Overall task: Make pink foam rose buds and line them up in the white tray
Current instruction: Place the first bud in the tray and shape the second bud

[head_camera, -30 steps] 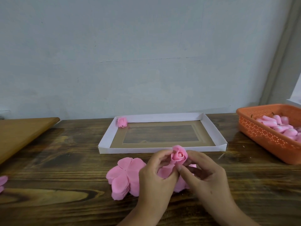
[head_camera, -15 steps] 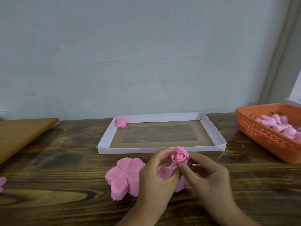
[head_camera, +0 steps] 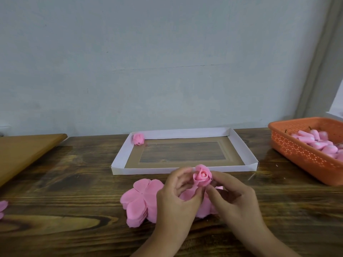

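Table: dark wood, spanning the whole foreground against a pale wall.
Board: light brown, flat, at the far left edge of the table.
Tray: white card, shallow, rectangular, at table centre near the wall; brown floor with a darker inner panel.
Basket: orange, perforated sides, at far right, partly cut off by the frame edge; filled with pink foam pieces, shapes blurred, possibly rolled cores.
Petals: pink foam, stacked in a flower-shaped pile, on the table just in front of the tray and partly hidden behind both hands.
Left hand: raised over the petal pile, fingers curled, thumb and fingertips pinching the lower part of the bud from the left.
Right hand: beside the left, thumb and forefinger pinching the base of the bud from the right, remaining fingers loosely bent.
Bud: pink foam rose, held between both hands above the table, just in front of the tray's near wall, spiral centre facing up.
Second bud: in the tray's far left corner, touching the wall.
Scrap: pink foam, at the left frame edge, on the table.
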{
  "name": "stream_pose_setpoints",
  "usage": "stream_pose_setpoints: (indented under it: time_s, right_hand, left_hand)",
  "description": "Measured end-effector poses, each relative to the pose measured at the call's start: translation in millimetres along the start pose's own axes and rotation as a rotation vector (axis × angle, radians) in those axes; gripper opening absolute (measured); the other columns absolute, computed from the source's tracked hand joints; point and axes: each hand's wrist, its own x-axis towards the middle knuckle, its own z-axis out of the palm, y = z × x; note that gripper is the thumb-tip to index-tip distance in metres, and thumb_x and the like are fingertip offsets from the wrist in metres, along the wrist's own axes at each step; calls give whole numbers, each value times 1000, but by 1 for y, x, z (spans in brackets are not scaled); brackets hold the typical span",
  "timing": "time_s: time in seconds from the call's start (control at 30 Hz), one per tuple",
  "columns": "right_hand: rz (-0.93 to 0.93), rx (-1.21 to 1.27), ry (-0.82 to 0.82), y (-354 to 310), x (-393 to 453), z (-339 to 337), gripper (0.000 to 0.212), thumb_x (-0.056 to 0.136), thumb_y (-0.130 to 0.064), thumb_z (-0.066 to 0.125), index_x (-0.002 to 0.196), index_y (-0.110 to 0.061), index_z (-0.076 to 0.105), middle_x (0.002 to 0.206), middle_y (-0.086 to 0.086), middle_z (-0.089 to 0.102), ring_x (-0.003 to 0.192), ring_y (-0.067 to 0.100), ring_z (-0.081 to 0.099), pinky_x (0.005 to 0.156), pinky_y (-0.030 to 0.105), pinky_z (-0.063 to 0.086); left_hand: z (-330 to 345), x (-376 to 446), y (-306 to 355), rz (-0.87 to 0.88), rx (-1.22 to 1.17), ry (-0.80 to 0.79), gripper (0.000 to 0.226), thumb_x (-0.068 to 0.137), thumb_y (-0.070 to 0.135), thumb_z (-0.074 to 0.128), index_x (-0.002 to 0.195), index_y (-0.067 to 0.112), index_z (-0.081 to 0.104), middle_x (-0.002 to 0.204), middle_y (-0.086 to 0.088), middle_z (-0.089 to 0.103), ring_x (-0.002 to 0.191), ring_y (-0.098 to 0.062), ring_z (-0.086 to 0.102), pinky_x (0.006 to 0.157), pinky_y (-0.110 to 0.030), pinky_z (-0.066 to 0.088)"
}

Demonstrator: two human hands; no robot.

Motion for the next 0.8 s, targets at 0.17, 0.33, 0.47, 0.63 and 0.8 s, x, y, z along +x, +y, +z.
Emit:
stream_pose_setpoints:
  time_s: [0.17,0.33,0.47,0.63,0.8]
  right_hand:
    - [-6,16,39,2,1,0,25,84,-27,72,107,-37,77,98,-2,77,85,24,72,71,44,61]
    - [66,106,-1,3,2,0,30,84,-25,75,111,-39,77,96,-1,79,87,23,75,67,33,63]
    - [87,126,5,0,5,-2,30,80,-27,76,107,-40,77,96,-5,79,88,19,75,70,28,62]
    - [87,144,-42,-5,7,-7,32,81,-23,71,103,-44,77,94,-3,79,83,23,73,69,33,63]
    - [110,156,-133,-6,9,-11,26,83,-24,70,104,-36,78,98,-1,79,88,19,72,73,27,60]
  left_hand:
    - [0,-1,2,28,26,-13,45,79,6,85,111,34,69,106,19,76,103,-3,72,87,-18,58]
    - [-2,2,8,29,18,-62,50,81,8,84,111,45,67,107,19,76,104,-3,72,88,-19,58]
    - [-8,7,14,46,-21,-164,42,90,6,66,113,41,69,110,13,76,109,-10,71,89,-20,57]
    - [-15,16,18,-36,-72,-196,27,99,17,64,105,41,75,107,11,78,104,-9,72,83,-21,58]
    - [-22,24,19,-58,-70,-246,34,88,14,74,102,44,75,104,8,79,101,-12,73,82,-25,59]
